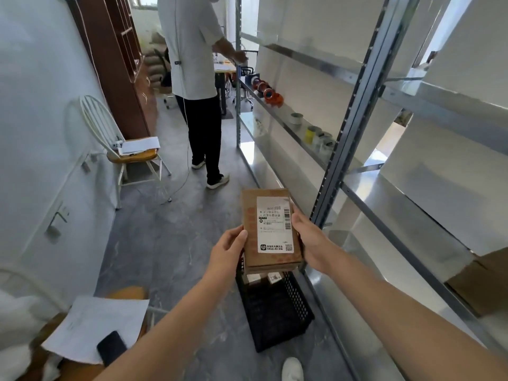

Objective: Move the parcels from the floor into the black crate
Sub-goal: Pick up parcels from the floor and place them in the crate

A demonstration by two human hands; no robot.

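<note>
I hold a flat brown cardboard parcel (270, 229) with a white shipping label, label side up, above the floor. My left hand (228, 250) grips its left edge and my right hand (309, 237) grips its right edge. Directly below stands the black perforated crate (275, 312) on the grey floor, beside the metal shelving. Inside the crate's far end, small parcels with white labels (275, 277) show under the held parcel, partly hidden by it.
A metal shelf rack (354, 127) runs along the right, with tape rolls and cans on one level. A person (198, 86) stands ahead in the aisle. A white chair (129, 152) with papers stands left; papers and a phone (111, 346) lie at lower left.
</note>
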